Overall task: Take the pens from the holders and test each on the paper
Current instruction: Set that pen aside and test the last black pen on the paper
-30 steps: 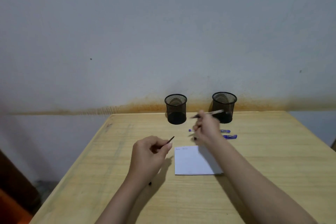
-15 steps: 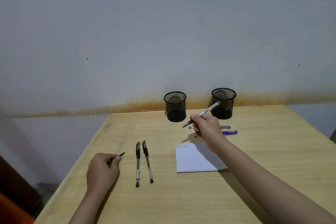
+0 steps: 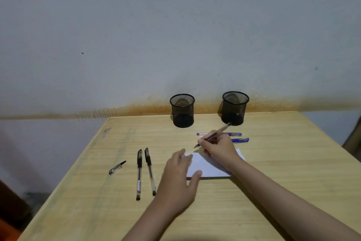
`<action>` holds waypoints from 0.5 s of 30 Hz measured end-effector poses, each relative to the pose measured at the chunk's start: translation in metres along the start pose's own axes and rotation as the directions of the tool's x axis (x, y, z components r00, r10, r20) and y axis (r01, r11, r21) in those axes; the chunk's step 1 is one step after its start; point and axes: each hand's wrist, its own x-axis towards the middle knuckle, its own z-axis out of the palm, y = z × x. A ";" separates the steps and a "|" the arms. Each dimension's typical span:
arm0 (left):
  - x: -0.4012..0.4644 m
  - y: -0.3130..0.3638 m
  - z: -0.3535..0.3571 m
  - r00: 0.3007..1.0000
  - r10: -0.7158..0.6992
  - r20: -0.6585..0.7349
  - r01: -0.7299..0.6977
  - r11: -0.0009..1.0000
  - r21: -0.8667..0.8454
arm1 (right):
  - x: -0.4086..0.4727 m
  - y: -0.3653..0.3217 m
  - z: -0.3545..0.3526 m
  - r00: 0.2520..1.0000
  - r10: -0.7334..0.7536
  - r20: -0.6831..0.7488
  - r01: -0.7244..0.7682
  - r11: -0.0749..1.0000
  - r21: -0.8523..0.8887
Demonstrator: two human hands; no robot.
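A white sheet of paper (image 3: 210,166) lies mid-table. My right hand (image 3: 219,146) grips an uncapped pen (image 3: 223,128), its tip hanging just above the paper's far left corner. My left hand (image 3: 180,174) lies flat with straight fingers on the paper's left edge. Two capped black pens (image 3: 139,174) (image 3: 150,170) lie side by side to the left. A loose black pen cap (image 3: 116,167) lies further left. Two blue pens (image 3: 235,134) (image 3: 241,140) lie behind my right hand. Two black mesh holders (image 3: 182,110) (image 3: 234,108) stand at the back.
The wooden table (image 3: 273,172) stands against a grey wall with a rust-coloured stain along it. The table's left edge runs diagonally, with a dark floor beyond.
My left hand dropped the cap on the table at the left and moved right onto the paper's edge. My right hand lowered the pen toward the paper.
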 end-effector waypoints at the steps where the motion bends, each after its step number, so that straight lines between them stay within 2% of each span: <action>1: 0.001 -0.001 0.007 0.998 0.005 0.066 -0.010 0.997 0.080 | 0.000 0.003 0.000 1.000 -0.011 0.010 0.011 1.000 -0.004; 4: 0.000 -0.003 0.016 0.970 -0.042 0.240 -0.027 0.961 0.276 | 0.001 0.011 -0.002 0.999 -0.046 0.002 0.046 0.997 -0.057; 15: -0.002 0.002 0.017 0.935 -0.112 0.336 0.003 0.951 0.310 | 0.017 0.022 0.003 0.994 0.032 -0.107 -0.033 0.999 -0.005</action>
